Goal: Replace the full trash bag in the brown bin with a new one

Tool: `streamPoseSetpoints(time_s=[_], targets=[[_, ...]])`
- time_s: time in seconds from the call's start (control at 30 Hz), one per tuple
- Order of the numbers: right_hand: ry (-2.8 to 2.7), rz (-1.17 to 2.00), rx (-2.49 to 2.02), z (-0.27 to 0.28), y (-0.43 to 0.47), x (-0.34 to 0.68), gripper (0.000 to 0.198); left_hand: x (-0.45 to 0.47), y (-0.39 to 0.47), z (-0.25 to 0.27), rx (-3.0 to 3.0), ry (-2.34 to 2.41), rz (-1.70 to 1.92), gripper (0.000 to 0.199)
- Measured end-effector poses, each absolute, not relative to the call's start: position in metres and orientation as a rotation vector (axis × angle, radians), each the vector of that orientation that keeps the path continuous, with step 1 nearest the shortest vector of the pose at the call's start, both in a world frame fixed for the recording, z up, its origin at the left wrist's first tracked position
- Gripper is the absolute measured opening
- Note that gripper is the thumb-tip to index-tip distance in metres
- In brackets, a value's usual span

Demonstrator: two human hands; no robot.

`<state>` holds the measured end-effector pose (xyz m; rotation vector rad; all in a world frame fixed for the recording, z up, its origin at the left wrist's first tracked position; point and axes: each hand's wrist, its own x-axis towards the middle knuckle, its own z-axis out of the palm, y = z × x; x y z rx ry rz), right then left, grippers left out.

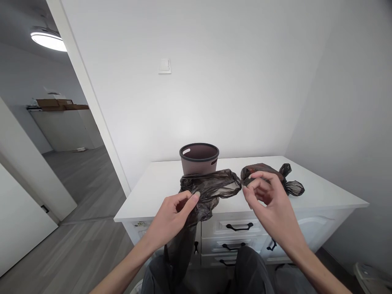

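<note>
A thin black plastic bag point(214, 183) is stretched sideways in front of me, its lower part hanging over the cabinet's front edge. My left hand point(179, 208) is closed, pinching the bag between thumb and fingers. At the bag's narrow right end, my right hand point(269, 196) has its thumb and fingertips drawn together on the plastic, index finger raised. Behind my right hand, a filled, knotted black bag point(294, 188) lies on the cabinet top, partly hidden. A brownish bin point(199, 166) with a dark rim and side handle holes stands upright behind the stretched bag.
The white cabinet point(324, 190) has drawers with black handles point(239, 227) and backs onto a wall with a light switch point(164, 66). My knees point(251, 269) are close below its front. At left are a doorway and a white door point(21, 220).
</note>
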<state>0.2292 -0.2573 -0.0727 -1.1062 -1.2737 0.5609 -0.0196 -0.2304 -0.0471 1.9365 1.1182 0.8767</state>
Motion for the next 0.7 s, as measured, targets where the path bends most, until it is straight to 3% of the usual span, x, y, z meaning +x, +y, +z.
streamPoseSetpoints(time_s=[0.17, 0.3, 0.4, 0.57, 0.7], targets=[[-1.602, 0.368, -1.107, -0.084, -0.279, 0.208, 0.018, -0.015, -0.233, -0.042, 1.885, 1.052, 0.838, 0.049], [-2.026, 0.154, -1.042, -0.085, -0.282, 0.2, 0.033, -0.013, -0.236, -0.04, 1.898, 1.055, 0.839, 0.045], [-2.158, -0.041, -1.096, -0.084, -0.276, 0.203, 0.021, -0.015, -0.237, -0.04, 1.883, 1.099, 0.942, 0.045], [-2.167, -0.232, -1.323, -0.092, -0.277, 0.208, 0.049, -0.019, -0.24, -0.038, 1.772, 1.155, 1.112, 0.045], [-2.037, -0.198, -1.275, -0.093, -0.288, 0.191, 0.026, -0.01, -0.247, -0.034, 1.782, 1.089, 1.09, 0.048]])
